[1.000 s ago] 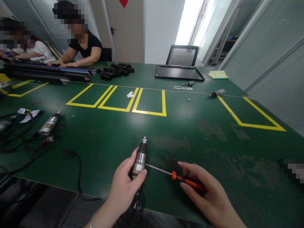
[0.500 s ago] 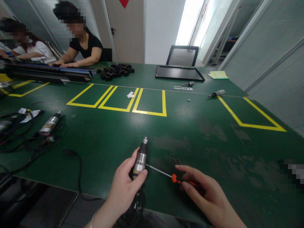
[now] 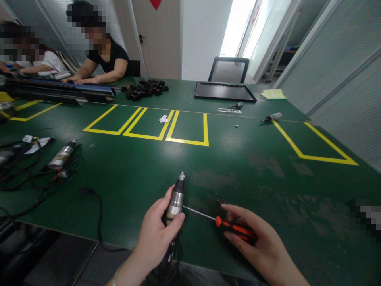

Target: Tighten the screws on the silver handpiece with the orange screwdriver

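Note:
My left hand (image 3: 162, 224) is closed around a cylindrical electric screwdriver (image 3: 176, 200), silver and black, its chuck pointing away from me and its cable hanging below my palm. My right hand (image 3: 253, 238) holds a screwdriver (image 3: 238, 229) by its red and black handle, with thumb and fingers on either side. The thin shaft runs left, and its tip meets the side of the silver body at the metal collar. Several tiny screws (image 3: 220, 200) lie on the table just beyond my right fingertips.
On the green table (image 3: 143, 167), similar tools (image 3: 62, 155) and tangled cables lie left. Farther back are a heap of black parts (image 3: 145, 89), a black-framed panel (image 3: 225, 92), yellow notes (image 3: 274, 94) and another tool (image 3: 272, 116). Two people sit at the far left.
My right fingers have opened and shifted along the screwdriver handle, so more of it shows. The left hand and the tool in it stay where they were.

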{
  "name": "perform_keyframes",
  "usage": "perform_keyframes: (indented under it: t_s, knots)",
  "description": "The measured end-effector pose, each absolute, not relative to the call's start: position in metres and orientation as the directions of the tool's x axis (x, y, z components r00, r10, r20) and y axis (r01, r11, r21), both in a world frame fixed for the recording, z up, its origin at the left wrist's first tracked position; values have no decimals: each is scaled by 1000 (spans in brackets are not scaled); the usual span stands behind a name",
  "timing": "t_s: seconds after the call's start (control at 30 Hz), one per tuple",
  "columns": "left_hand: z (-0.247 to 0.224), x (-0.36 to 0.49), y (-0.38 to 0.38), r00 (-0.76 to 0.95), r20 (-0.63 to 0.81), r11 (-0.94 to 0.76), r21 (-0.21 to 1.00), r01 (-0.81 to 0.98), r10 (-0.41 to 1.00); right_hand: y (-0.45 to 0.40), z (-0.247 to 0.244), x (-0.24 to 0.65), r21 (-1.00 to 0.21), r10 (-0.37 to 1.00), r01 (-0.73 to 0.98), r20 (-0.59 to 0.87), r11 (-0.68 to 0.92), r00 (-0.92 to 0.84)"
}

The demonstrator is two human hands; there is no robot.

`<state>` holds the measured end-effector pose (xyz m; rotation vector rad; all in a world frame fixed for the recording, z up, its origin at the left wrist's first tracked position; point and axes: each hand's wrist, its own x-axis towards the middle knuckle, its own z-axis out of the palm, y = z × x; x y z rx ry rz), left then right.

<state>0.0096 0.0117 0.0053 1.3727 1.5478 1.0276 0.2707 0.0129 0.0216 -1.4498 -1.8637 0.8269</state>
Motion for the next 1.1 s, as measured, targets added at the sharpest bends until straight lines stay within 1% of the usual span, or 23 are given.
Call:
perform_keyframes:
  t_s: [0.13, 0.23, 0.37, 0.57, 0.63, 0.7, 0.8, 1.0, 1.1]
  knots:
    - [3, 9, 13, -85, -38, 65, 936, 346, 996, 12, 26, 270, -803, 961, 571, 8, 170, -275]
    - [2, 9, 13, -87, -37, 64, 939, 338, 996, 11, 27, 270, -803, 954, 570, -7, 173, -300]
    - [2, 8, 13, -80, -43, 67, 941, 331, 996, 11, 27, 269, -793, 959, 572, 49, 208, -279]
    - [1, 9, 13, -69, -54, 74, 939, 336, 996, 10, 24, 269, -762, 951, 570, 244, 309, -190]
    - [1, 9, 12, -70, -57, 78, 938, 339, 996, 11, 24, 269, -765, 946, 556, 272, 324, -177]
    - [1, 8, 12, -71, -61, 82, 937, 338, 996, 12, 23, 269, -765, 946, 556, 271, 325, -179]
    - [1, 8, 11, -72, -66, 86, 939, 334, 995, 13, 23, 268, -755, 950, 578, 226, 309, -213]
    - [2, 8, 13, -72, -62, 83, 939, 335, 995, 10, 24, 268, -790, 951, 576, 26, 209, -309]
    - [2, 9, 13, -76, -57, 80, 938, 336, 995, 9, 26, 267, -817, 947, 546, 0, 184, -320]
